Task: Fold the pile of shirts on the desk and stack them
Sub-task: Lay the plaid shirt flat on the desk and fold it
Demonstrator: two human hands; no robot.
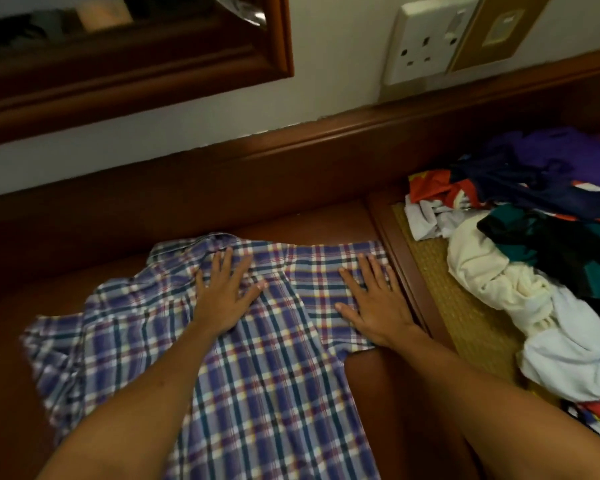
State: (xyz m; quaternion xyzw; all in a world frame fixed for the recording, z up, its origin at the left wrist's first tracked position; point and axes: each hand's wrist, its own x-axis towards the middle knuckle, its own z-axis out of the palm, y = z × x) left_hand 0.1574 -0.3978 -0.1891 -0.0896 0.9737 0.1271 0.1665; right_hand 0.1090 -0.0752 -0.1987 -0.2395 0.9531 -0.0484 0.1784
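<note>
— Hands first: what are they doing?

— Both lie flat on the checked shirt, fingers straight and spread, pressing down, not holding anything. The left hand is near the far, crumpled part. The right hand presses the sleeve on the right.

— Where is the shirt?

— Spread on the brown desk, coming toward the near edge.

— And the others?

— A pile of shirts sits on the right, on a woven mat: purple, red, green, cream, white, all jumbled.

— What's on the wall?

— A white socket and a wood frame.
</note>
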